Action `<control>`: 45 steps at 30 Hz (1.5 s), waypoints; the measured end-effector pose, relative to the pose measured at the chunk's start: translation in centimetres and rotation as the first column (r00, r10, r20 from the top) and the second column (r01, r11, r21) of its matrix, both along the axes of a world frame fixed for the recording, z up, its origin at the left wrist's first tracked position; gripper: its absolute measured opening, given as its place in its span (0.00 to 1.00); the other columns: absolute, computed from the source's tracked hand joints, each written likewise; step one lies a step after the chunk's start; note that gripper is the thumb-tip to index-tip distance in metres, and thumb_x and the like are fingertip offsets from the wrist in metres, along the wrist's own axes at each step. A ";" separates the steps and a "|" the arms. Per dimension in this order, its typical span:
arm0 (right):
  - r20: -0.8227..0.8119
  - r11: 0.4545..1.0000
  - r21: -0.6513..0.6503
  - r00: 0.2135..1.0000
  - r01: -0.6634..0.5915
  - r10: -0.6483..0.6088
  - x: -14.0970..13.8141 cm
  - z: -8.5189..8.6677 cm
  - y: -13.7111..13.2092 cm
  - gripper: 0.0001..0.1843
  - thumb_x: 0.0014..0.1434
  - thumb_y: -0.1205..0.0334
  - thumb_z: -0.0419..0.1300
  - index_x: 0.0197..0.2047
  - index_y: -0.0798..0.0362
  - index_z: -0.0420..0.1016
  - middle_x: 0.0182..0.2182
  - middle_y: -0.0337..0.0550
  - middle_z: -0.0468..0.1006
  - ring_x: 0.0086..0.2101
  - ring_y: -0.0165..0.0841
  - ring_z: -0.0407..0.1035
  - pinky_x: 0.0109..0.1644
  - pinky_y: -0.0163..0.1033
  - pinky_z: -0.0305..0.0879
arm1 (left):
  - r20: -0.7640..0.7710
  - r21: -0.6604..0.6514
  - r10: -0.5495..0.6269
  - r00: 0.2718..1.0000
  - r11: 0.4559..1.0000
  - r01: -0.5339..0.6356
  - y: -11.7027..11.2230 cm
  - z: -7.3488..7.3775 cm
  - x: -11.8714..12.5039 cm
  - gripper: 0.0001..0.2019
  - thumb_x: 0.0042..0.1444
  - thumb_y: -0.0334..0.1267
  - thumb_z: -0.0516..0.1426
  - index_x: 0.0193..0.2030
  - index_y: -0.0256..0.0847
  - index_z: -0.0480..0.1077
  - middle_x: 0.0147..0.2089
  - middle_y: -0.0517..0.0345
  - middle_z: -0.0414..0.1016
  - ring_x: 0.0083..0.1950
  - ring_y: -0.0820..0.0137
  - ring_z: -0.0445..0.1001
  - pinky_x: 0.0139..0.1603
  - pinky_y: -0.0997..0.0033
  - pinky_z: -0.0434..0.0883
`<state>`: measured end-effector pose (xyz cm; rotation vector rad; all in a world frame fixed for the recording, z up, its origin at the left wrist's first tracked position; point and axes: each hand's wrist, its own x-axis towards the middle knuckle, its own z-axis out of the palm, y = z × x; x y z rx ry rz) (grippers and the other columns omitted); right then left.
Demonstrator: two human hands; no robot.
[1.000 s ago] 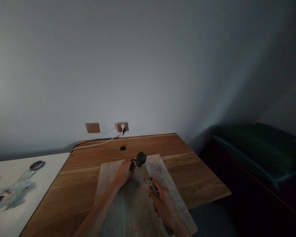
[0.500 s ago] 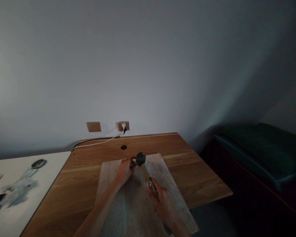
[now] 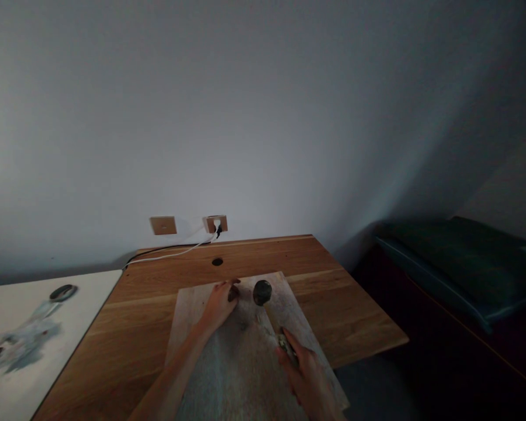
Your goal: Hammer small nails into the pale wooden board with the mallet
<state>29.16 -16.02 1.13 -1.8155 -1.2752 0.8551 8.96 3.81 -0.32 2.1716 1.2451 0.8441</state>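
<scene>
My right hand [image 3: 305, 369] is closed round the patterned handle of a mallet [image 3: 262, 292] with a round black head. The mallet head is held over the far part of a worn, pale wooden board [image 3: 228, 380]. To its left, my left hand [image 3: 218, 304] has its fingers round a small dark brown lump [image 3: 232, 293] near the board's far edge. Its kind is too small and dim to make out. A gap shows between the mallet head and the lump.
The board lies on a wooden table [image 3: 363, 316]. On the left, a white table [image 3: 87, 298] bears a roll of tape [image 3: 63, 292] and a crumpled plastic bag [image 3: 33, 342]. Cables run to a wall socket [image 3: 216, 224]. A dark green cushion [image 3: 456, 263] lies at right.
My right hand and the mallet have moved right and slightly nearer me, away from the brown lump. My left hand stays at the lump. The view has shifted a little.
</scene>
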 end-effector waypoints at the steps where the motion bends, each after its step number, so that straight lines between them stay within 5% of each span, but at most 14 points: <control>1: 0.019 1.000 -0.014 1.000 0.001 0.000 0.7 -0.2 -0.5 0.40 0.63 0.35 0.52 0.65 0.57 0.71 0.25 0.45 0.80 0.21 0.36 0.73 0.26 0.37 0.70 | -0.002 0.018 -0.005 1.000 1.000 0.005 0.0 0.1 0.0 0.21 0.51 0.22 0.57 0.52 0.40 0.72 0.45 0.53 0.80 0.50 0.63 0.77 0.57 0.61 0.69; 5: 0.113 1.000 0.006 0.993 0.021 -0.021 3.0 -0.8 -1.8 0.39 0.61 0.32 0.52 0.63 0.53 0.74 0.41 0.51 0.84 0.41 0.44 0.79 0.45 0.41 0.74 | -0.063 0.152 -0.014 0.998 0.988 0.023 -1.2 0.8 -0.4 0.21 0.52 0.25 0.58 0.54 0.42 0.71 0.52 0.51 0.77 0.54 0.60 0.74 0.59 0.58 0.70; 7: 0.124 0.998 0.030 0.990 0.058 -0.061 3.5 -1.2 -1.9 0.39 0.60 0.31 0.53 0.61 0.52 0.76 0.47 0.52 0.83 0.49 0.46 0.76 0.51 0.42 0.72 | -0.186 0.213 -0.085 0.979 0.969 0.124 -2.7 1.5 -0.9 0.23 0.53 0.25 0.57 0.56 0.44 0.70 0.54 0.51 0.76 0.57 0.59 0.73 0.61 0.56 0.68; 11: 0.079 0.998 0.017 0.995 0.055 -0.056 3.6 -2.0 -1.8 0.39 0.60 0.31 0.52 0.61 0.51 0.75 0.46 0.50 0.83 0.50 0.47 0.76 0.49 0.41 0.73 | -0.470 0.194 -0.235 0.850 0.912 0.360 -6.0 2.7 -1.9 0.22 0.56 0.24 0.54 0.55 0.46 0.71 0.49 0.53 0.78 0.53 0.59 0.75 0.60 0.54 0.68; 16: 0.061 0.998 0.018 0.997 0.052 -0.053 3.6 -1.9 -1.8 0.38 0.60 0.32 0.54 0.61 0.53 0.76 0.51 0.51 0.81 0.52 0.46 0.75 0.53 0.41 0.71 | -0.595 0.209 -0.192 0.780 0.901 0.381 -7.5 3.3 -1.9 0.19 0.60 0.22 0.50 0.53 0.43 0.73 0.42 0.53 0.78 0.47 0.61 0.77 0.56 0.57 0.70; 20: 0.004 0.998 -0.025 0.999 0.053 -0.053 3.6 -1.9 -1.9 0.39 0.60 0.32 0.55 0.63 0.52 0.74 0.43 0.50 0.84 0.40 0.44 0.79 0.43 0.40 0.73 | -0.507 0.220 -0.200 0.838 0.910 0.351 -6.1 3.3 -2.1 0.20 0.58 0.23 0.53 0.51 0.47 0.75 0.43 0.55 0.78 0.47 0.62 0.76 0.55 0.58 0.70; 25: -0.070 0.996 -0.079 0.996 0.045 -0.051 3.4 -2.2 -2.1 0.41 0.61 0.33 0.53 0.66 0.54 0.70 0.25 0.43 0.82 0.20 0.36 0.72 0.27 0.37 0.68 | -0.182 0.160 -0.044 0.982 0.984 0.073 -2.6 3.0 -2.6 0.16 0.56 0.23 0.55 0.45 0.45 0.78 0.43 0.55 0.80 0.44 0.66 0.78 0.50 0.66 0.72; 28: -0.077 0.997 -0.073 0.996 0.031 -0.037 3.4 -2.1 -2.1 0.41 0.61 0.32 0.52 0.65 0.54 0.70 0.25 0.43 0.81 0.18 0.34 0.70 0.24 0.35 0.66 | -0.108 0.083 0.037 0.993 0.996 -0.028 -1.2 2.1 -2.4 0.14 0.55 0.25 0.56 0.44 0.43 0.77 0.42 0.55 0.81 0.42 0.65 0.78 0.49 0.66 0.73; 35: -0.033 0.995 -0.077 0.997 0.064 -0.067 3.1 -1.2 -2.3 0.41 0.61 0.31 0.53 0.65 0.52 0.71 0.28 0.44 0.82 0.21 0.36 0.72 0.24 0.36 0.67 | -0.043 0.099 0.039 0.998 0.994 -0.035 -0.9 -0.2 -2.8 0.07 0.56 0.30 0.58 0.39 0.42 0.76 0.41 0.53 0.80 0.44 0.63 0.78 0.49 0.63 0.74; 41: -0.002 0.997 -0.065 1.000 0.029 -0.030 3.3 -0.9 -2.1 0.43 0.60 0.30 0.51 0.66 0.53 0.70 0.34 0.47 0.84 0.24 0.37 0.74 0.30 0.37 0.70 | -0.117 0.152 0.086 0.989 0.986 -0.068 -1.2 0.1 -2.8 0.06 0.57 0.29 0.58 0.39 0.42 0.75 0.41 0.52 0.79 0.45 0.63 0.77 0.50 0.62 0.73; 45: -0.006 0.994 -0.109 1.000 0.007 -0.008 3.3 -1.1 -2.0 0.46 0.61 0.28 0.49 0.67 0.55 0.68 0.21 0.41 0.78 0.18 0.34 0.69 0.25 0.36 0.66 | -0.125 0.123 0.098 0.987 0.989 -0.082 -1.7 0.4 -2.7 0.07 0.59 0.30 0.57 0.40 0.42 0.76 0.41 0.53 0.78 0.43 0.64 0.77 0.48 0.65 0.73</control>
